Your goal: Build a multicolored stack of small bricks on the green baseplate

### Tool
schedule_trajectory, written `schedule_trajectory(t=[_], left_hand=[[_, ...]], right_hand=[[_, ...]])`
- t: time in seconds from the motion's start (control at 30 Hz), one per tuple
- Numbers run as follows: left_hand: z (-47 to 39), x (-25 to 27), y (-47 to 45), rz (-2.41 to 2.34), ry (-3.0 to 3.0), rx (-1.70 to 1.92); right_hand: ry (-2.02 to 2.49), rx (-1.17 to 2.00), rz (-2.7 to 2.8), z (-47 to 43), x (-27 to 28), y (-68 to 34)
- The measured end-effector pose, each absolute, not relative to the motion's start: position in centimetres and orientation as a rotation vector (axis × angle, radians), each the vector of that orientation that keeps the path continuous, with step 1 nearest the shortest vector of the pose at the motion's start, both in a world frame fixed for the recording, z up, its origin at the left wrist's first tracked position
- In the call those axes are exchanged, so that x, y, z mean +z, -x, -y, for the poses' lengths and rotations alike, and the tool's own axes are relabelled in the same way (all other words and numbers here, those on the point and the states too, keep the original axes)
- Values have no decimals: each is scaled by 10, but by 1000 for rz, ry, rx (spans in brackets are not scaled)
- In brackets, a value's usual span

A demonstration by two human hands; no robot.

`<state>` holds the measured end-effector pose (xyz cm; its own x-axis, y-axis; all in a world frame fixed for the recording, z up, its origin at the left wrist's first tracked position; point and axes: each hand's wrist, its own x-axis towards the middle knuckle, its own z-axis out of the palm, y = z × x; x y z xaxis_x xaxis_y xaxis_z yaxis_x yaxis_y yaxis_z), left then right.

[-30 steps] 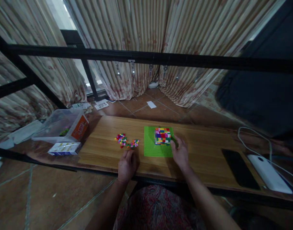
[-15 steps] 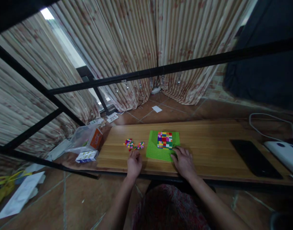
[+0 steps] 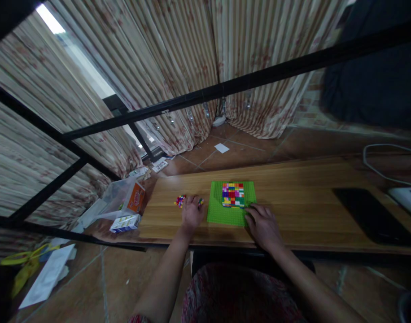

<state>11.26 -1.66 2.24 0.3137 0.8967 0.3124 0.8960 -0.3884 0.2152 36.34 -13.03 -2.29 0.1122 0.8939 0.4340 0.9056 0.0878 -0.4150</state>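
Observation:
A green baseplate (image 3: 216,211) lies on the wooden table, and a block of multicoloured toy bricks (image 3: 233,195) stands on its upper right part. Left of the plate is a small pile of loose bricks (image 3: 180,200). My left hand (image 3: 192,213) reaches over that pile with its fingers extended, covering part of it; nothing shows in its grasp. At the plate's lower right edge rests my right hand (image 3: 263,224), fingers loosely bent and thumb apart, near the corner of the brick block. I see nothing held in it.
The wooden table (image 3: 303,197) carries a black phone-like slab (image 3: 373,215) and a white device (image 3: 407,199) with a cable at the right. Beyond the left end sit a clear plastic container (image 3: 116,195), an orange box (image 3: 136,198) and a blue-white box (image 3: 125,223). A black metal bar (image 3: 192,98) crosses ahead.
My left hand has moved forward from below the loose bricks to over them, its fingers stretching out. My right hand stays by the plate's edge. The camera view has tilted slightly.

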Motion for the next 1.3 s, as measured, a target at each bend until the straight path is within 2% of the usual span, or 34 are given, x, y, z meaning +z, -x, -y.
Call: schedule_trajectory(t=[0.37,0.7,1.3], left_hand=[[12,34,-125,-1695,-2642,439],[37,62,-163,-1276,-2565,832],[31,50,-179,-1233,-2384,909]], right_hand=[[1814,2,1741,132,-14,-360],[1832,63,1716,132,-9,-358],[1817,78,1722,133,-8,-358]])
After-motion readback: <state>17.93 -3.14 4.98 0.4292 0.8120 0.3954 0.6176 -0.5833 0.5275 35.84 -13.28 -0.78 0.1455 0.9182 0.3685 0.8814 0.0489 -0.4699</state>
